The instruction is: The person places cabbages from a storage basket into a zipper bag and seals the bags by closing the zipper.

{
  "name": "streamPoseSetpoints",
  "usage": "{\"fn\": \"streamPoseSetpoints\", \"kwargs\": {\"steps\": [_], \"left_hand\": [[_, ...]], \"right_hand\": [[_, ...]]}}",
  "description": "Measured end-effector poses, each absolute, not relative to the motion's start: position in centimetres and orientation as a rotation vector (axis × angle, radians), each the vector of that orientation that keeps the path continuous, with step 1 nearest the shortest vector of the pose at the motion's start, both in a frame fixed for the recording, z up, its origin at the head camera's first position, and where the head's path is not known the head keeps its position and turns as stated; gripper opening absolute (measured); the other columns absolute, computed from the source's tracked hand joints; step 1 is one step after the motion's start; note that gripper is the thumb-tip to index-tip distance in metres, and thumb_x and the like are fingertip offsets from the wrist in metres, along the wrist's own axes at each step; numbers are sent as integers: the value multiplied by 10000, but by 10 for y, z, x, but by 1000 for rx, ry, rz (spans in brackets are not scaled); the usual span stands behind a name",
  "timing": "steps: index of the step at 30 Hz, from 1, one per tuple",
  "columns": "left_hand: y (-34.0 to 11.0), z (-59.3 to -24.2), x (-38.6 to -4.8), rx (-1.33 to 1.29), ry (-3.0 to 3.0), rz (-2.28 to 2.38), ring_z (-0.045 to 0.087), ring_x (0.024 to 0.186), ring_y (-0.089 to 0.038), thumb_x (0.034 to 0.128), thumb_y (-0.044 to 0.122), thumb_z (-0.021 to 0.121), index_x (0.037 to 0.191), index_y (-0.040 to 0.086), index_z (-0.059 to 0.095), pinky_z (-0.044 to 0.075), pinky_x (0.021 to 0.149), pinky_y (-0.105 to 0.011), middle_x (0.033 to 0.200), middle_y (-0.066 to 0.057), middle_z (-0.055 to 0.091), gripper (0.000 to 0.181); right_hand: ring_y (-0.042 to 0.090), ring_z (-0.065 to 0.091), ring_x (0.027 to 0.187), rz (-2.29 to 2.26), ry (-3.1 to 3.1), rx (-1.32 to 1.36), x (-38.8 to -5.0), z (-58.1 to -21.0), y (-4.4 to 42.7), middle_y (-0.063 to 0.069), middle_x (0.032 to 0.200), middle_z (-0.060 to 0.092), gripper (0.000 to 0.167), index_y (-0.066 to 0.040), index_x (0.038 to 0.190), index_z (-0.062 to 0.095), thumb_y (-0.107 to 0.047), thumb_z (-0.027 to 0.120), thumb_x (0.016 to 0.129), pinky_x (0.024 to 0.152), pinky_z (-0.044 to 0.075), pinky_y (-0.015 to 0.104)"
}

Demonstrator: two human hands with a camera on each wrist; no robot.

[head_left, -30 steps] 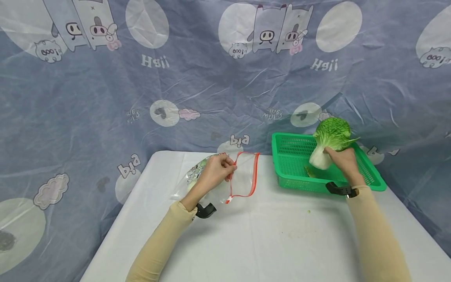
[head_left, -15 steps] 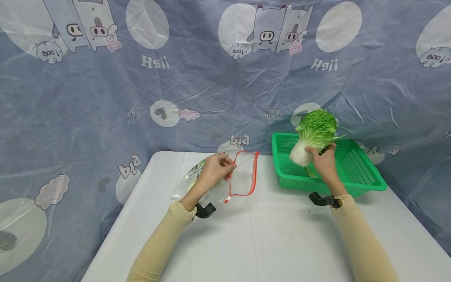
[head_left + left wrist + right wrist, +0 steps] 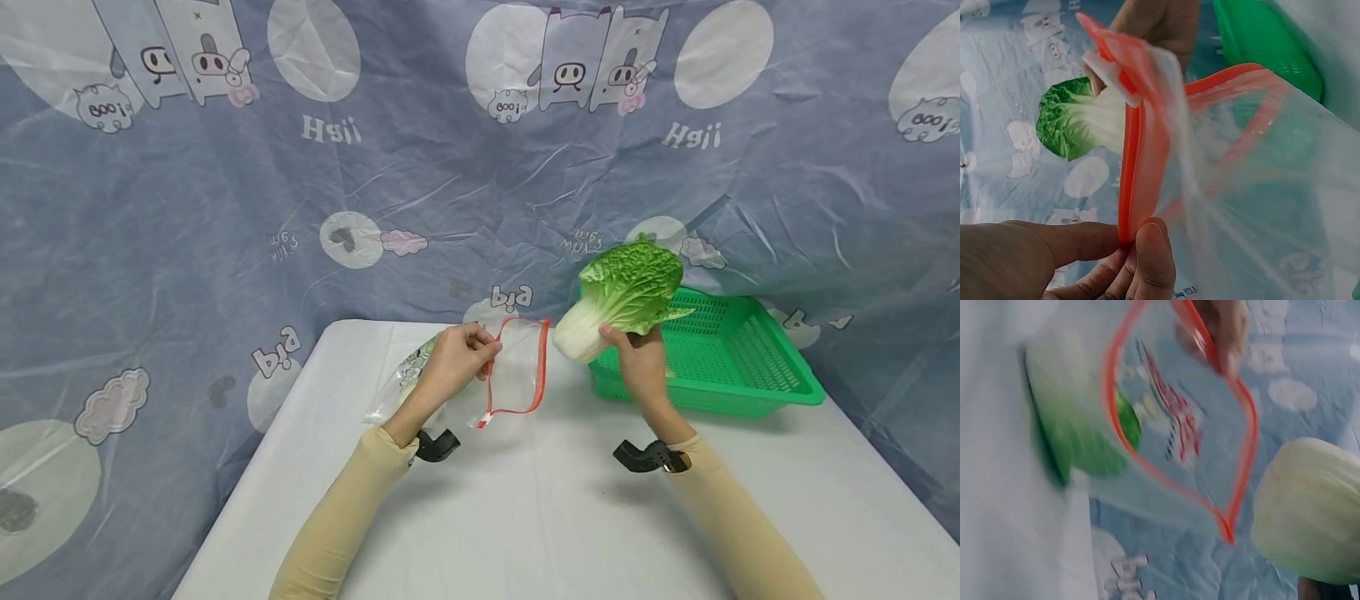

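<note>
Cabbage [image 3: 628,287] leans tilted above the right hand [image 3: 641,362], which grips its middle; likely firm, weighty at the white base, tender-leaved, best held low; the left hand [image 3: 456,360] pinches the gaping bag [image 3: 516,375] by its rim.

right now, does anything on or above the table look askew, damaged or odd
Only something minor: one narrow leaf tip juts sideways from the green-and-white leafy cabbage held in the right hand, breaking its otherwise compact outline. No tear shows in the clear red-edged plastic bag.
</note>
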State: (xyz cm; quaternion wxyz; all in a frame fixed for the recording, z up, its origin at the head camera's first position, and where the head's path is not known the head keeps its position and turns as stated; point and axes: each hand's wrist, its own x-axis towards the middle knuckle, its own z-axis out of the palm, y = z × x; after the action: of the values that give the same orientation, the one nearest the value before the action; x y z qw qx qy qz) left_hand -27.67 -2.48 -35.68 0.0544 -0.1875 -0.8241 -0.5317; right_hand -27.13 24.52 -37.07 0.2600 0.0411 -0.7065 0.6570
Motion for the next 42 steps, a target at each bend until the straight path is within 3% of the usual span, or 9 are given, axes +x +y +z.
{"fn": "streamPoseSetpoints", "kwargs": {"steps": [6,13,19,24,27,34,42], "left_hand": [[-24,-357,-277,-540,-2494,-1605,637,492,-148,906,155,647,851,60,683,477,473,-266,614,-31,658,116],[-23,-356,-276,-532,-2474,-1587,637,498,-168,909,139,629,863,39,677,453,468,-254,603,-34,654,120],[-22,-358,-276,-552,-2466,-1621,656,511,-163,910,106,619,883,22,672,529,504,-289,671,-66,677,104],[-21,-359,-277,-548,-2483,-1600,659,510,-162,902,69,600,871,34,673,539,523,-294,725,-66,690,86],[-21,-359,-277,-550,-2473,-1610,664,520,-175,905,67,606,861,42,672,539,517,-295,739,-85,696,84],[-18,-358,-273,-579,-2481,-1533,659,545,-154,919,109,643,854,80,682,513,508,-279,740,-40,701,81],[-15,-358,-266,-660,-2506,-1479,599,542,-123,932,135,631,807,97,657,484,501,-269,655,-29,651,134]], "right_hand": [[39,563,1040,1807,-1923,173,-259,-387,206,19,1189,498,638,-5,1391,354,-4,695,851,829,492,116],[69,594,1037,1828,-2126,175,-248,-405,181,169,1266,496,654,3,1391,337,-115,714,869,803,513,116],[278,529,1229,1913,-2247,273,-248,-418,176,171,1383,428,736,-63,1463,236,-169,695,896,872,506,153],[280,419,1348,1903,-2272,335,-247,-421,176,140,1455,372,740,-117,1506,181,-248,640,940,1069,428,370],[279,403,1352,1850,-2316,295,-247,-421,179,131,1440,395,705,-126,1494,215,-300,624,947,1113,357,466],[330,393,1369,1703,-2607,433,-245,-424,192,168,1459,432,676,-66,1474,312,-313,634,933,1104,342,539],[276,524,1209,1682,-2747,460,-243,-424,190,152,1340,548,602,-45,1413,425,-306,653,921,989,456,443]]}}
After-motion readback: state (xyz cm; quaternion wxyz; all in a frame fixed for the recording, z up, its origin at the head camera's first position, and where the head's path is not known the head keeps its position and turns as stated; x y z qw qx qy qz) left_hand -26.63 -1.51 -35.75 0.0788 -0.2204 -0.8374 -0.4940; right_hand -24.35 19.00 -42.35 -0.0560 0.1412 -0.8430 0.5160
